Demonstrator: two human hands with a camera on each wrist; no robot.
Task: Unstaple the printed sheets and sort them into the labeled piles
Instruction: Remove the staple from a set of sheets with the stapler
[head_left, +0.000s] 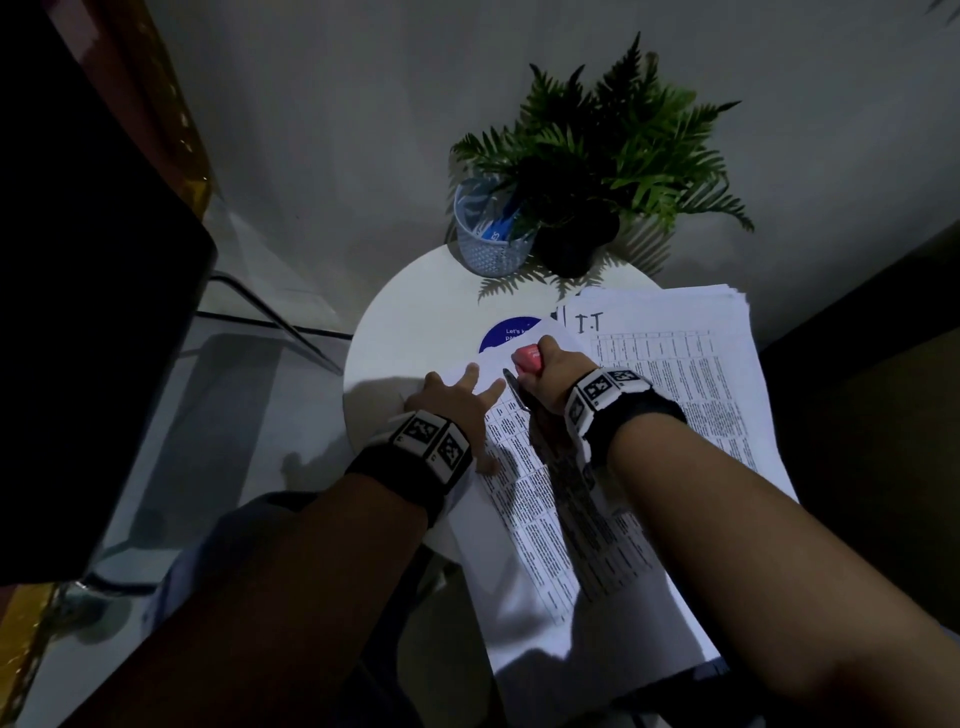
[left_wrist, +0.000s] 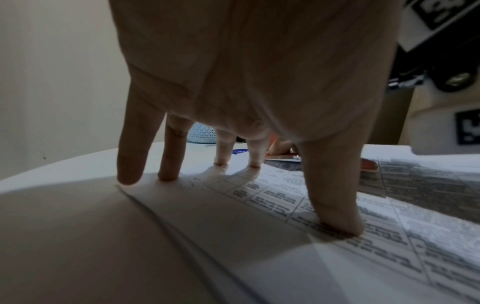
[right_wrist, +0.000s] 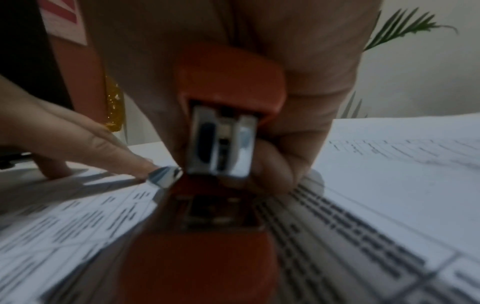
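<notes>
A set of printed sheets (head_left: 524, 499) with table text lies across the round white table (head_left: 400, 322). My left hand (head_left: 457, 395) presses flat on its upper left corner, straight fingers (left_wrist: 335, 205) spread on the paper (left_wrist: 233, 226). My right hand (head_left: 545, 374) grips an orange-red stapler (head_left: 529, 358), its metal tip down at the sheets' top edge beside my left fingertips. In the right wrist view the stapler (right_wrist: 223, 133) stands open-mouthed over the paper (right_wrist: 363, 216). A pile (head_left: 691, 364) labelled "I.T" lies to the right.
A mesh pen cup (head_left: 485, 234) and a dark potted fern (head_left: 587, 171) stand at the table's far edge. A blue round sticker (head_left: 506, 332) shows under the sheets. A glass surface and a dark screen (head_left: 78, 260) are on the left.
</notes>
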